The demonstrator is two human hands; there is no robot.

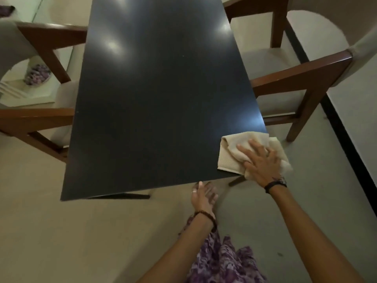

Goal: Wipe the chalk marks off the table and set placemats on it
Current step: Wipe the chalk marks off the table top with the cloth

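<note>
A dark glossy table (159,94) fills the middle of the view; I see no chalk marks on it. A beige cloth (230,152) lies bunched at the table's near right corner, partly hanging over the edge. My right hand (261,162) presses flat on the cloth with fingers spread. My left hand (204,196) hangs just below the table's near edge with fingers relaxed, holding nothing. No placemats are in view.
A wooden armchair with pale upholstery (295,78) stands at the table's right side, and another (40,111) at the left. A mirror panel (30,78) is at the far left. Beige floor (81,231) lies in front of the table.
</note>
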